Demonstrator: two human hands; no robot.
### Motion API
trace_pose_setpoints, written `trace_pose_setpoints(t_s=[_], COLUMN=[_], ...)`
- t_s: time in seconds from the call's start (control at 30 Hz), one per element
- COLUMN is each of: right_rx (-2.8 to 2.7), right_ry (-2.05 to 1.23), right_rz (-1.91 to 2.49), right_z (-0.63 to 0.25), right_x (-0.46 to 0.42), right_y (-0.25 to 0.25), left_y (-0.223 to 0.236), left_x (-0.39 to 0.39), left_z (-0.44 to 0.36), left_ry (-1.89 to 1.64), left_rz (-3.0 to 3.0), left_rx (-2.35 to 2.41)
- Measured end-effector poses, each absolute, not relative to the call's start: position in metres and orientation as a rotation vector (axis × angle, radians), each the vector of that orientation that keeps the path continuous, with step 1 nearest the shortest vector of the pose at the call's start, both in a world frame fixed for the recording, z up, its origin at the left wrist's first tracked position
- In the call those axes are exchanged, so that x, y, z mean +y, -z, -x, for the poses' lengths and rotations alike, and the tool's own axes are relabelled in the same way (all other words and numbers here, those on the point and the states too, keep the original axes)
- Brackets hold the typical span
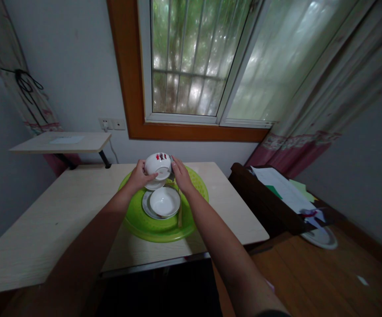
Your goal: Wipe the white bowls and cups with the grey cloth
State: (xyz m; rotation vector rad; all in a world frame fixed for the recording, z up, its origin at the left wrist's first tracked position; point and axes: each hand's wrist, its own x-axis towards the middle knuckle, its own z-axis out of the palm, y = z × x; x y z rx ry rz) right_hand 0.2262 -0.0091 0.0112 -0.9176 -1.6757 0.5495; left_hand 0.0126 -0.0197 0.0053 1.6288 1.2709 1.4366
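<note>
My left hand (141, 177) grips a white bowl (154, 164) with a red and black print, its thumb across the underside. The bowl is tipped over, its base turned toward me, and held above the green tray (161, 234). Against the bowl's right side, my right hand (181, 175) presses a small grey, cloth-like piece (172, 175); its exact kind is unclear. Below, a second white bowl (165, 201) stands upright on a plate (147, 207). Another white dish (155, 184) shows partly under the held bowl. Chopsticks (179, 213) lie at the right of the plate.
The tray rests on a pale wooden table (88, 189). A small raised shelf (65, 143) with a paper on it stands at the back left. Right of the table, a dark brown piece of furniture (260, 198) carries papers (283, 189). A window (200, 61) is ahead.
</note>
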Motion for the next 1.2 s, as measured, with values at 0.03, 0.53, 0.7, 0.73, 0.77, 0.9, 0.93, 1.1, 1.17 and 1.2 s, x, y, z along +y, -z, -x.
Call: trace_pose_setpoints(t_s=[0.03,0.53,0.7,0.73,0.77,0.9,0.93,1.1,1.17,1.2], right_rx=[-1.664,-1.639,-1.684,-1.685,-1.690,-1.718,-1.724,-1.786,-1.807,-1.816], right_ry=[-0.585,-0.728,-0.702,-0.699,-0.700,-0.751,-0.760,-0.664,-0.568,-0.517], right_rz=[0.920,0.910,0.891,0.894,0.898,0.930,0.938,0.921,0.892,0.878], right_z=[-0.225,-0.220,-0.212,-0.210,-0.208,-0.203,-0.202,-0.203,-0.205,-0.206], right_x=[-0.009,-0.011,-0.011,-0.012,-0.013,-0.016,-0.016,-0.018,-0.019,-0.019], right_y=[-0.011,-0.011,-0.007,-0.007,-0.006,-0.003,-0.003,-0.005,-0.006,-0.007], left_y=[-0.006,-0.017,-0.022,-0.022,-0.022,-0.021,-0.021,-0.025,-0.024,-0.023], left_x=[-0.019,-0.023,-0.026,-0.026,-0.026,-0.022,-0.021,-0.018,-0.017,-0.016], left_z=[-0.012,-0.017,-0.017,-0.016,-0.015,-0.012,-0.012,-0.009,-0.007,-0.006], left_ry=[-1.458,-1.482,-1.578,-1.605,-1.633,-1.747,-1.777,-1.893,-1.909,-1.912], left_rz=[-1.603,-1.454,-1.456,-1.440,-1.414,-1.274,-1.234,-1.011,-0.965,-0.954], left_rx=[1.262,1.062,1.067,1.064,1.060,1.061,1.066,1.088,1.091,1.096])
